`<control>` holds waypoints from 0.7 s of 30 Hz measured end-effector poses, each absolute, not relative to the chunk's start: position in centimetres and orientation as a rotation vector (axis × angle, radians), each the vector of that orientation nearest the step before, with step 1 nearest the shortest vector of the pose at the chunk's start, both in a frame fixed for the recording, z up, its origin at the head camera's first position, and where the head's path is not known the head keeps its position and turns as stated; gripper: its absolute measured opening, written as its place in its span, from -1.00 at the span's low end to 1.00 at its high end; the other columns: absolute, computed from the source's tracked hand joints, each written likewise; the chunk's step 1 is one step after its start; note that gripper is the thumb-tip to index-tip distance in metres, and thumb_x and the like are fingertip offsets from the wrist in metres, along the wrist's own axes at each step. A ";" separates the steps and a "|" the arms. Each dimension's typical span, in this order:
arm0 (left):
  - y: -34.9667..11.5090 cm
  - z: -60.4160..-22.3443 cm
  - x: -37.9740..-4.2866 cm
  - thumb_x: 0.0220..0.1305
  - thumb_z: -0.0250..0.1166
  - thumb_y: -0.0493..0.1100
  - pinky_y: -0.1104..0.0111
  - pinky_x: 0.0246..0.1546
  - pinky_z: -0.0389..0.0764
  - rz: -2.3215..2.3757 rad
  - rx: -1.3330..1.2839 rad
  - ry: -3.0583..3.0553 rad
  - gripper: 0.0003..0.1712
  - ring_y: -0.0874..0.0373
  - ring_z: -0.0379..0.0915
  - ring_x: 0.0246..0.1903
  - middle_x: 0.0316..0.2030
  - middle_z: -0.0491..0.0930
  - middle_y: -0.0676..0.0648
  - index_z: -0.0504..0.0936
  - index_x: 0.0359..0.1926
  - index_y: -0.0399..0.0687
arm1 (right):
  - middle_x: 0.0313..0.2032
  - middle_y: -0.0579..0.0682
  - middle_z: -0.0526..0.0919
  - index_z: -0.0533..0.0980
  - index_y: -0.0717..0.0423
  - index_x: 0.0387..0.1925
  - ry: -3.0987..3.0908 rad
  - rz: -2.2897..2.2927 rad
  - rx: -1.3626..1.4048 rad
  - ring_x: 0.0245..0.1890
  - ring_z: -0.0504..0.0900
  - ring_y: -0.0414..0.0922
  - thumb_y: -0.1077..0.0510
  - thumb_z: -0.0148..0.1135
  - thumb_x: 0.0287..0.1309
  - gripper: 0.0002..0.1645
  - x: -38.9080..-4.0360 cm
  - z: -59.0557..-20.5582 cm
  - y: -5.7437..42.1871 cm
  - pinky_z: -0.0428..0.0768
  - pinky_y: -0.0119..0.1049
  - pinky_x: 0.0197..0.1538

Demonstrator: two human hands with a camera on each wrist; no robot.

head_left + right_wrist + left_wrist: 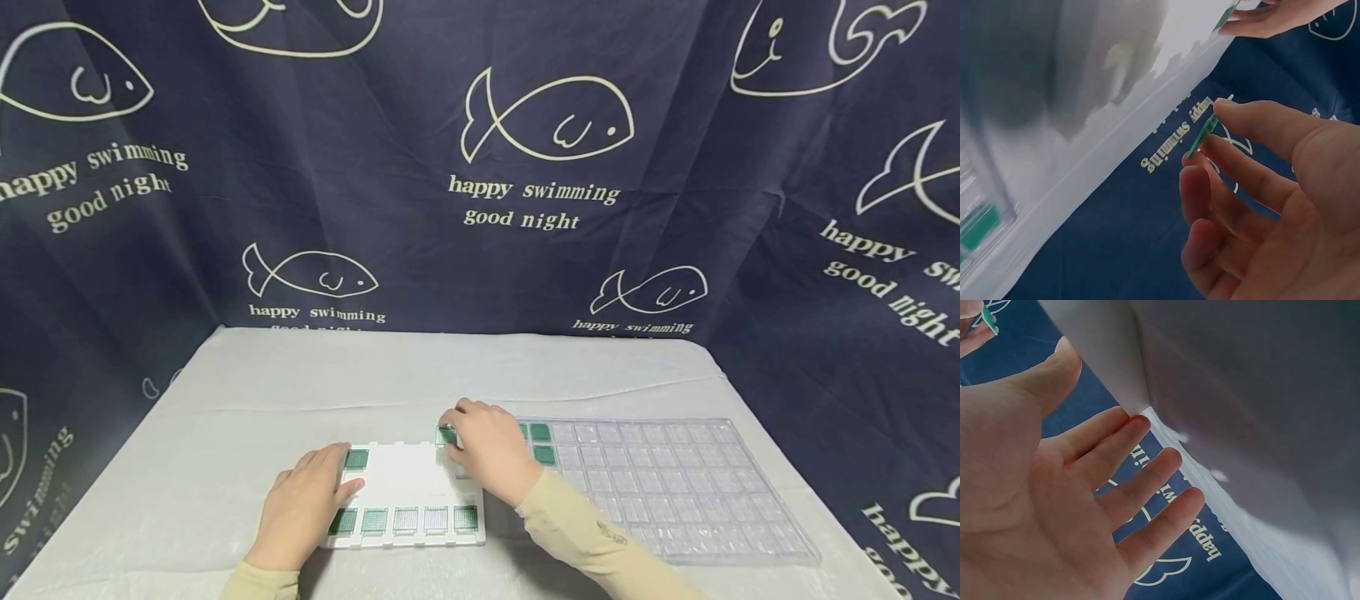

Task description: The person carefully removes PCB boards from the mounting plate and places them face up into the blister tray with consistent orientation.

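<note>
My right hand (491, 446) pinches a small green circuit board (1205, 132) between thumb and fingertips, over the far right corner of a white tray (405, 475). In the right wrist view the board is tilted and seen nearly edge-on. At the white tray's left side lies my left hand (303, 500), its fingers (1147, 469) fairly straight and its thumb over the surface. Several green circuit boards (406, 520) sit in a row of slots along the near edge. Another board (357, 459) is in the far left slot, beside the left fingertips.
A clear plastic compartment tray (675, 479) lies to the right, partly behind the right forearm. Green boards (541, 432) fill a few of its far left compartments. Both trays rest on a white-covered table (225, 433), with a dark blue fish-print curtain (420, 167) around it.
</note>
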State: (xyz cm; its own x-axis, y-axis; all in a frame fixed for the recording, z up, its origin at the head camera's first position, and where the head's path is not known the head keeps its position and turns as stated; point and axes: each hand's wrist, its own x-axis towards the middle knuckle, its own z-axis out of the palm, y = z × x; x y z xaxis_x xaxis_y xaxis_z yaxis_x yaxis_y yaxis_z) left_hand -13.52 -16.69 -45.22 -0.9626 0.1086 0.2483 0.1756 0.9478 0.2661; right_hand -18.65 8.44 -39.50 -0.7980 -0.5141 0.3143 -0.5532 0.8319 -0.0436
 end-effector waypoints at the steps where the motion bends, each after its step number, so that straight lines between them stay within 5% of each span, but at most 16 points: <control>1: -16.7 -45.2 -13.5 0.21 0.46 0.05 -0.12 -0.05 0.63 -0.423 -0.212 -2.871 -0.32 -0.14 0.60 0.13 0.13 0.67 -0.20 0.55 0.23 -0.23 | -0.31 -0.13 0.71 0.71 -0.04 -0.17 -2.721 0.207 0.803 -0.36 0.71 -0.16 0.05 0.55 0.06 -0.73 -18.7 -39.5 8.7 0.65 -0.34 -0.30; 21: -16.6 -45.1 -13.6 0.23 0.44 0.05 -0.13 -0.02 0.62 -0.417 -0.195 -2.904 -0.33 -0.17 0.58 0.17 0.15 0.65 -0.22 0.54 0.25 -0.23 | -0.39 -0.13 0.65 0.70 0.01 -0.25 -2.723 0.312 0.637 -0.41 0.67 -0.13 0.13 0.63 -0.10 -0.69 -18.6 -40.8 13.7 0.65 -0.22 -0.34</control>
State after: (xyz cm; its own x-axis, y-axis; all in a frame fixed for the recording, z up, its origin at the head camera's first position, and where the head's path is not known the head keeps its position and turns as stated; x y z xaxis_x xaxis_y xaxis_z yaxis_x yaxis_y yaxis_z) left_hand -13.56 -16.63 -45.08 -0.9712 0.1013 0.2157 0.1579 0.9515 0.2640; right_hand -18.58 13.68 -40.83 -0.8470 -0.3907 0.3605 -0.4622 0.8763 -0.1361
